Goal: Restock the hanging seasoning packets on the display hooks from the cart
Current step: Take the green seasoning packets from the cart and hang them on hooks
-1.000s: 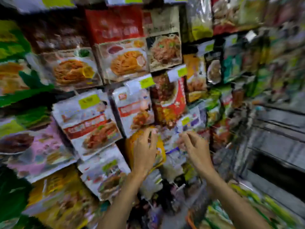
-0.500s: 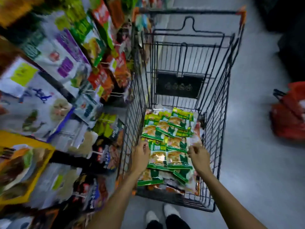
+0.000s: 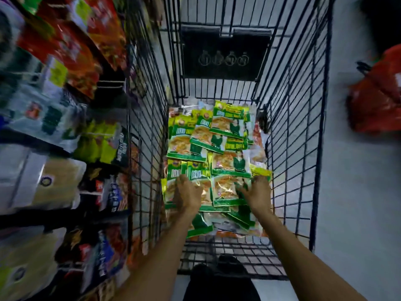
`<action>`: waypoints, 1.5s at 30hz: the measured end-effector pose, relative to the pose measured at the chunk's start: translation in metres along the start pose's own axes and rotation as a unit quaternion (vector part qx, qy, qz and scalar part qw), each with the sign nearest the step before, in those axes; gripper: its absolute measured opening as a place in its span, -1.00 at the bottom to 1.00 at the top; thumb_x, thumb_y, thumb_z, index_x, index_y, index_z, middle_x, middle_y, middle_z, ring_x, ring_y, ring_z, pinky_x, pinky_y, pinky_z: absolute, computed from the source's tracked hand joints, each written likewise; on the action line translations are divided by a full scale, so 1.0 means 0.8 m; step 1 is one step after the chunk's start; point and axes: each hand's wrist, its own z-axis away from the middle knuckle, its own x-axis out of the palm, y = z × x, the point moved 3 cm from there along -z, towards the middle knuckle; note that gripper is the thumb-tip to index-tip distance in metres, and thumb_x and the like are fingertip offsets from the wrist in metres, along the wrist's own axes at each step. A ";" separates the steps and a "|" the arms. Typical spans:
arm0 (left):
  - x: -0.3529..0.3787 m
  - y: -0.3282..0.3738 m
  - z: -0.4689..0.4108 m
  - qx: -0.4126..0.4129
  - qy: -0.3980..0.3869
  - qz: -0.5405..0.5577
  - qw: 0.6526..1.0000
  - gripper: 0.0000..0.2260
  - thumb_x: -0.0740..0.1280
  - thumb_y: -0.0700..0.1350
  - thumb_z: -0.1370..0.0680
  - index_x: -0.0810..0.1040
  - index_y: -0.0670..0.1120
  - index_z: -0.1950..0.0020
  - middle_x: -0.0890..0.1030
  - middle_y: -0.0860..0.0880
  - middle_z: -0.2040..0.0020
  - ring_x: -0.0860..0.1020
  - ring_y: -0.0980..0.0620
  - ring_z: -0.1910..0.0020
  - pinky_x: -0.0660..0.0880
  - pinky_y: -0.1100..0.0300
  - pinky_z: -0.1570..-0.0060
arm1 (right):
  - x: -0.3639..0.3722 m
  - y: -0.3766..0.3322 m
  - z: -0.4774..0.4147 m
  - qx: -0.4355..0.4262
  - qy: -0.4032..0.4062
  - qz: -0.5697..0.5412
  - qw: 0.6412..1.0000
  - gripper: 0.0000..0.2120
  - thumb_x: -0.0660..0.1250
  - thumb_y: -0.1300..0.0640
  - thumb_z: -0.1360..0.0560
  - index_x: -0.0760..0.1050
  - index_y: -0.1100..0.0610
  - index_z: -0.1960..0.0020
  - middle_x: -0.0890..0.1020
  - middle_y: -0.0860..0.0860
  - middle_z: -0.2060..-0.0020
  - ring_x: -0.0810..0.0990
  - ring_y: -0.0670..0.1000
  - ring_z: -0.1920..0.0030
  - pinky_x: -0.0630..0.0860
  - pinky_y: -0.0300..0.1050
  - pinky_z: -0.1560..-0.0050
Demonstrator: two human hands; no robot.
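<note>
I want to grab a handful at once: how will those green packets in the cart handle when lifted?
Probably floppy: the green packets lie flat and thin, overlapping loosely in the cart. Their film glints, so a stack may well slide apart under the left hand or right hand. Likely light, being so thin.

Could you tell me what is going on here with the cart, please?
A person stands at a wire cart beside the display of hanging packets. Both hands reach down onto the pile of green seasoning packets in its bottom: the left hand on the pile's left side, the right hand on its right. Whether either grips a packet is too blurred to tell; none is lifted clear.
</note>
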 end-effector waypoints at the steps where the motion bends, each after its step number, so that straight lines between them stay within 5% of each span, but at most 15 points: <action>1: 0.000 0.001 -0.002 -0.019 0.000 0.026 0.999 -0.43 0.38 -0.14 -0.52 0.23 -0.27 -0.44 0.36 -0.22 -0.39 0.37 -0.19 -0.34 0.39 0.04 -0.19 | 0.003 0.001 0.000 0.010 -0.004 0.002 1.000 -0.62 0.42 -0.05 -0.46 0.41 0.27 0.08 0.45 0.22 0.14 0.44 0.10 0.09 0.19 -0.09 0.20; 5: -0.005 -0.005 -0.010 -0.079 -0.027 0.114 0.990 -0.43 0.46 -0.14 -0.45 0.33 -0.30 -0.36 0.44 -0.26 -0.34 0.44 -0.22 -0.28 0.45 0.03 -0.07 | 0.008 0.002 0.000 0.066 -0.022 -0.057 0.996 -0.61 0.50 0.02 -0.40 0.56 0.32 0.00 0.63 0.23 0.08 0.59 0.17 0.08 0.40 -0.06 0.21; 11: -0.017 -0.038 -0.005 -0.138 -0.072 0.237 0.959 -0.44 0.46 -0.22 -0.44 0.35 -0.22 -0.40 0.42 -0.20 -0.38 0.41 -0.19 -0.32 0.42 0.05 -0.22 | 0.004 0.011 0.021 0.138 -0.096 -0.178 0.970 -0.81 0.50 0.20 -0.39 0.51 0.26 0.24 0.50 0.18 0.33 0.41 0.04 0.39 0.28 -0.14 0.39; 16: -0.032 -0.044 0.018 -0.121 -0.092 0.311 0.938 -0.46 0.37 -0.32 -0.51 0.27 -0.18 -0.45 0.38 -0.14 -0.41 0.36 -0.13 -0.36 0.35 0.16 -0.11 | -0.006 0.005 0.037 0.190 -0.127 -0.311 0.923 -0.70 0.36 0.37 -0.47 0.29 0.19 0.30 0.45 0.16 0.27 0.54 0.15 0.13 0.53 0.02 0.13; 19: -0.043 -0.045 0.028 -0.115 -0.081 0.316 0.938 -0.49 0.35 -0.33 -0.51 0.28 -0.21 -0.43 0.38 -0.14 -0.40 0.36 -0.11 -0.36 0.35 0.14 -0.17 | -0.010 -0.003 0.045 0.245 -0.159 -0.385 0.875 -0.92 0.29 0.38 -0.51 0.38 0.31 0.10 0.50 0.18 0.23 0.57 0.14 0.19 0.54 0.00 0.24; 22: -0.060 -0.045 0.038 -0.099 -0.051 0.289 0.951 -0.51 0.34 -0.33 -0.52 0.31 -0.20 -0.43 0.39 -0.16 -0.40 0.39 -0.13 -0.33 0.40 0.07 -0.18 | -0.013 -0.005 0.052 0.266 -0.170 -0.396 0.862 -0.78 0.32 0.34 -0.51 0.36 0.37 -0.11 0.56 0.24 0.17 0.60 0.15 0.20 0.54 0.02 0.29; 26: -0.092 -0.043 0.056 -0.057 -0.007 0.263 0.963 -0.74 0.33 -0.31 -0.51 0.53 -0.24 -0.21 0.60 -0.21 -0.12 0.55 -0.16 -0.10 0.47 0.10 0.04 | -0.021 -0.016 0.059 0.257 -0.173 -0.381 0.871 -0.57 0.44 0.30 -0.43 0.38 0.44 -0.20 0.56 0.28 0.02 0.59 0.21 0.07 0.57 0.12 0.00; 29: -0.123 -0.042 0.075 -0.023 0.034 0.282 0.959 -0.80 0.33 -0.28 -0.52 0.57 -0.27 -0.13 0.62 -0.21 -0.07 0.57 -0.17 -0.07 0.50 0.03 0.01 | -0.033 -0.031 0.070 0.241 -0.203 -0.377 0.871 -0.70 0.42 0.33 -0.44 0.42 0.42 -0.09 0.56 0.27 0.05 0.58 0.23 0.09 0.55 0.18 -0.08; 36: -0.219 -0.030 0.150 0.032 0.117 0.349 0.929 -0.82 0.35 -0.22 -0.54 0.57 -0.15 -0.14 0.60 -0.05 0.00 0.54 0.01 0.06 0.42 0.26 0.26 | -0.099 -0.094 0.120 0.115 -0.253 -0.391 0.877 -0.93 0.30 0.38 -0.52 0.42 0.33 0.13 0.55 0.20 0.18 0.53 0.14 0.26 0.48 0.02 0.29; 41: -0.313 -0.042 0.233 0.070 0.220 0.382 0.895 -0.93 0.35 -0.19 -0.55 0.55 -0.05 0.01 0.60 -0.08 0.11 0.54 -0.02 0.17 0.43 0.19 0.25 | -0.170 -0.179 0.174 -0.099 -0.308 -0.383 0.865 -0.97 0.29 0.31 -0.55 0.46 0.22 0.03 0.57 0.18 0.14 0.58 0.20 0.09 0.51 0.21 -0.08; 45: -0.397 -0.061 0.328 0.117 0.337 0.358 0.863 -0.97 0.36 -0.11 -0.53 0.56 0.03 0.07 0.58 0.03 0.28 0.53 0.15 0.34 0.41 0.31 0.37 | -0.220 -0.266 0.237 -0.242 -0.383 -0.383 0.805 -0.82 0.31 0.25 -0.54 0.49 0.14 -0.13 0.67 0.13 0.02 0.67 0.13 0.02 0.60 0.01 0.06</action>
